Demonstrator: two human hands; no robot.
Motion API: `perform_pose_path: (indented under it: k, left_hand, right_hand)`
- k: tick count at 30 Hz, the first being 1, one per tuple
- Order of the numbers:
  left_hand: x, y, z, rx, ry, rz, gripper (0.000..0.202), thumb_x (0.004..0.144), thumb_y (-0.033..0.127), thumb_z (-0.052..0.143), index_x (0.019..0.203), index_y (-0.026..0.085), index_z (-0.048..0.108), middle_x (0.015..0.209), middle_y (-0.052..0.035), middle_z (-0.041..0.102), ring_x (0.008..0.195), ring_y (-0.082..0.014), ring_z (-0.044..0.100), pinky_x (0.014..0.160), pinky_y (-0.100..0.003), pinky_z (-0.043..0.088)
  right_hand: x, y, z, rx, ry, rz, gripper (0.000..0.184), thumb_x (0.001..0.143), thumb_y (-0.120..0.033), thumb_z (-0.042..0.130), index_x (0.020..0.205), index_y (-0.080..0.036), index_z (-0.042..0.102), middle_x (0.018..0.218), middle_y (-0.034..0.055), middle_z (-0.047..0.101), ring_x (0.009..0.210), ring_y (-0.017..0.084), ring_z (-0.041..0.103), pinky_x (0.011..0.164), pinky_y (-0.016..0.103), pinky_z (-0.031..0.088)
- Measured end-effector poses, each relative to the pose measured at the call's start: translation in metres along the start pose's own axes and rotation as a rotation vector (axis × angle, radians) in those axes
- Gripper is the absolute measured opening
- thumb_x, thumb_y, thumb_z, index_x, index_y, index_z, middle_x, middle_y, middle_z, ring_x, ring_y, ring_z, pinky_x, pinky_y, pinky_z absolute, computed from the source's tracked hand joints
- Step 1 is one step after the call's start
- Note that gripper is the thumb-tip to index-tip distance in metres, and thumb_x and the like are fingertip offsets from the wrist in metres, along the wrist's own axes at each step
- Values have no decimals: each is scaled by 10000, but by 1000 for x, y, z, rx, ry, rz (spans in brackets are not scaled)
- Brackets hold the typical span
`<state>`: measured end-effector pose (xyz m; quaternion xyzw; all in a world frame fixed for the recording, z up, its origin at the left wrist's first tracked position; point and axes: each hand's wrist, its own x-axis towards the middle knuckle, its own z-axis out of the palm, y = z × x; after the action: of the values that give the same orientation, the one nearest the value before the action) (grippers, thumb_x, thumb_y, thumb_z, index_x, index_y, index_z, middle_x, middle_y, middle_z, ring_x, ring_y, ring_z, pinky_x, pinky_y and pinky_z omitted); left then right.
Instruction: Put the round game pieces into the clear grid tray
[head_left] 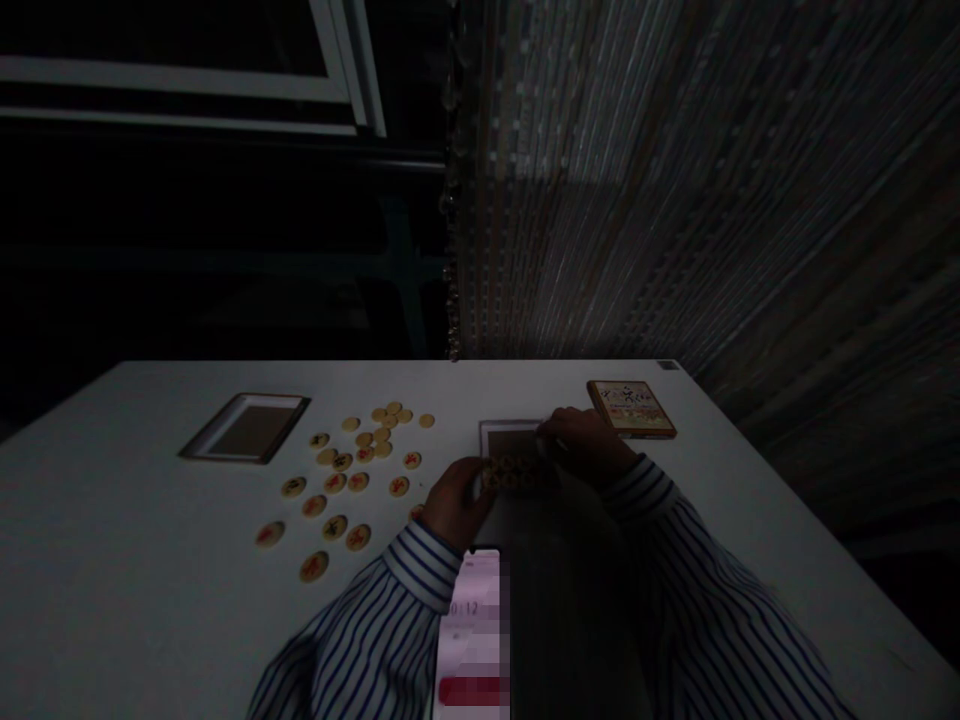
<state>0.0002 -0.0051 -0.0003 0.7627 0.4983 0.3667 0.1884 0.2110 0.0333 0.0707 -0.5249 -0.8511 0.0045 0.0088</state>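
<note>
Round wooden game discs (352, 470) with red or black marks lie scattered on a white table (112, 560). My left hand (454, 505) rests with curled fingers at the near left edge of a small open box (506, 440). A row of discs (510, 472) lies in that box, and my left fingers touch its left end. My right hand (581, 440) is closed over the right side of the box. What it holds is hidden. Both arms wear blue-striped white sleeves.
An empty box half (247, 428) lies at the left of the table. A printed card or lid (631, 408) lies at the far right. A lit phone screen (472, 630) sits close below my left wrist. A bead curtain (675, 180) hangs behind. The room is dim.
</note>
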Motion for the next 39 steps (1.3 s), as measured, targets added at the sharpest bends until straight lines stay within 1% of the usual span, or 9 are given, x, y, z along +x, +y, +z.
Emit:
perform_pose_path:
  k: [5,9,13,16,19,22,24,34,39]
  left_hand:
    - [2,4,-7,-14,32,-40,264,712,217,537,963,143,565,963,-93,626,910,-189,579,804,-349,484]
    - [1,2,-13,-57,97,-65,269,712,237,541,965,151,567,971,-87,625,915,-190,579,793,-346,493]
    - [-2,-1,-21,-86,164,-77,265,722,270,540,961,161,574,967,-83,626,898,-184,587,795,-340,497]
    - [-6,-5,-34,-105,207,-89,284,730,300,539,982,171,567,968,-77,624,882,-177,593,790,-334,499]
    - [-10,-9,-52,-92,231,-110,310,725,326,540,991,170,566,955,-76,627,843,-179,605,771,-343,502]
    - [-15,-11,-70,-100,253,-166,344,720,354,535,1006,166,566,944,-77,634,822,-182,613,764,-345,501]
    - [-18,-13,-81,-114,309,-212,371,703,386,542,999,165,576,932,-76,639,796,-185,618,755,-349,501]
    - [-37,-30,-121,-131,499,-384,422,646,453,567,940,153,610,879,-84,661,786,-196,619,749,-344,494]
    - [-46,-37,-136,-107,557,-424,396,652,444,548,911,153,617,816,-69,665,720,-181,622,688,-309,507]
  right_hand:
    - [0,-2,-5,-11,64,-24,241,809,-221,416,976,-199,587,887,73,566,827,173,493,684,281,293]
    - [-3,-3,-8,12,133,-52,252,818,-209,411,1009,-185,573,910,77,567,845,167,489,713,284,290]
    - [-7,-8,-14,48,218,-70,243,815,-199,420,995,-171,579,893,72,578,842,163,494,728,285,293]
    - [-9,-15,-19,69,264,-71,236,811,-196,425,983,-170,585,888,68,585,840,163,498,738,286,296]
    - [-9,-22,-23,84,311,-76,238,808,-193,424,981,-168,587,888,66,591,842,164,499,746,288,300]
    - [-9,-30,-26,99,358,-82,248,807,-179,415,986,-161,586,887,65,596,843,161,502,742,283,309]
    - [-8,-34,-28,104,381,-83,251,806,-175,412,985,-162,587,888,63,601,846,161,506,740,282,314]
    - [1,-58,-41,71,358,-140,261,809,-182,406,1001,-171,581,921,57,608,869,155,510,761,285,323]
    - [10,-76,-42,59,315,-188,266,807,-180,404,1000,-174,586,891,59,610,843,155,514,744,285,320]
